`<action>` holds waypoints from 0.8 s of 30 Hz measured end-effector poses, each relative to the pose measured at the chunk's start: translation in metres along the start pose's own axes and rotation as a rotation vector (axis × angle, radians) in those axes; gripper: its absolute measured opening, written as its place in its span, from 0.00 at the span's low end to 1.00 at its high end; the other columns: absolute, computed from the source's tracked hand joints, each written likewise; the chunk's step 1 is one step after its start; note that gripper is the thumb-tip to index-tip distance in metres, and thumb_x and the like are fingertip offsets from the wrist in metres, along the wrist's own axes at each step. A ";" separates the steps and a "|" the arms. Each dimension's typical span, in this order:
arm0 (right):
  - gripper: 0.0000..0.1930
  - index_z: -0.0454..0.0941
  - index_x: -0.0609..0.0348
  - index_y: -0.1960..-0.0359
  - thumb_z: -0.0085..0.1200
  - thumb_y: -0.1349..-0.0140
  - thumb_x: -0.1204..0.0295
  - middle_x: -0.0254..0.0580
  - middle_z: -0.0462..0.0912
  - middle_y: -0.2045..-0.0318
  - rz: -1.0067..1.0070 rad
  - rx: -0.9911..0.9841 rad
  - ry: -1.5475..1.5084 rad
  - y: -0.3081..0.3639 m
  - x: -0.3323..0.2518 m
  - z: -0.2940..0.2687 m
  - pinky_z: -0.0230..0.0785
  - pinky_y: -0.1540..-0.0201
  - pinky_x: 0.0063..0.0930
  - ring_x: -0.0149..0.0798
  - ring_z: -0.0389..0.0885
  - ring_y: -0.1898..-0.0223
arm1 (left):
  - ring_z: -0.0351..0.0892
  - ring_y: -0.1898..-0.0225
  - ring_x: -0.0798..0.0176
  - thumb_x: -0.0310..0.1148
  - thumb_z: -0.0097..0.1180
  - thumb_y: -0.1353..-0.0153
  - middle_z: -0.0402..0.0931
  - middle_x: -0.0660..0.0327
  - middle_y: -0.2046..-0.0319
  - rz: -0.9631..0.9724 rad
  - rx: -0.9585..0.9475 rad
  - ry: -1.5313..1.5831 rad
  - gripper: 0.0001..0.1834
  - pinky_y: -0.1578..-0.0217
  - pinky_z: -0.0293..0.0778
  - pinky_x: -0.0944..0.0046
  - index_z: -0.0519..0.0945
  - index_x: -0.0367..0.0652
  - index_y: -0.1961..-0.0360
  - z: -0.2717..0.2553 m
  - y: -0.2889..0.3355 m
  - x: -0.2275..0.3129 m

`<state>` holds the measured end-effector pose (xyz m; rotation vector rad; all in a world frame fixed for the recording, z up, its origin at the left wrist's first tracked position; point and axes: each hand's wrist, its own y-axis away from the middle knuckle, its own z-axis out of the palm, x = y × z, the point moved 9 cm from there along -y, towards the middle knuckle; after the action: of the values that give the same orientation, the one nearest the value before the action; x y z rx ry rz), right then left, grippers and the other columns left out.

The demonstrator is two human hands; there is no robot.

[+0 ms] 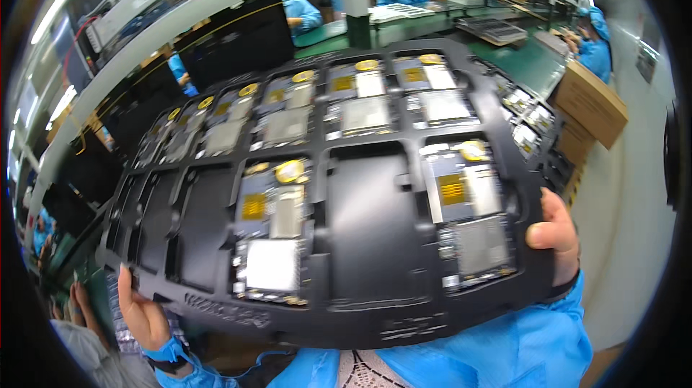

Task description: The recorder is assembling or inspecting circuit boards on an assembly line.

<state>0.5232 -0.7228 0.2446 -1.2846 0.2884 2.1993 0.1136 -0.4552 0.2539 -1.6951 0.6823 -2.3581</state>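
A large black plastic tray is held up in front of me, tilted. My left hand grips its near left corner, fingers up against the edge. On the right side, my right hand has the rim between thumb and fingers. Circuit boards with silver shields and a round gold part fill the far row of pockets. In the near row lie a left board and a right board, with a bare pocket between them. The pockets further left in that row show only black plastic. The parts of my fingers beneath the tray are hidden.
Beyond the tray, a green workbench carries another dark tray. More boards lie in a tray at the right, beside cardboard boxes. People in blue work at the benches; another person's arm shows at lower left.
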 end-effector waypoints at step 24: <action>0.24 0.59 0.62 0.45 0.46 0.45 0.71 0.49 0.69 0.51 -0.551 0.633 0.072 0.176 -0.114 -0.231 0.66 0.49 0.38 0.45 0.71 0.52 | 0.76 0.67 0.64 0.23 0.57 0.50 0.75 0.60 0.69 -0.745 -0.577 0.786 0.09 0.66 0.73 0.61 0.73 0.39 0.66 0.537 0.004 -0.198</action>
<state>0.6333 -1.0124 0.2059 -0.9372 0.5340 1.4334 0.6803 -0.5280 0.2191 -1.2464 1.0526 -3.7299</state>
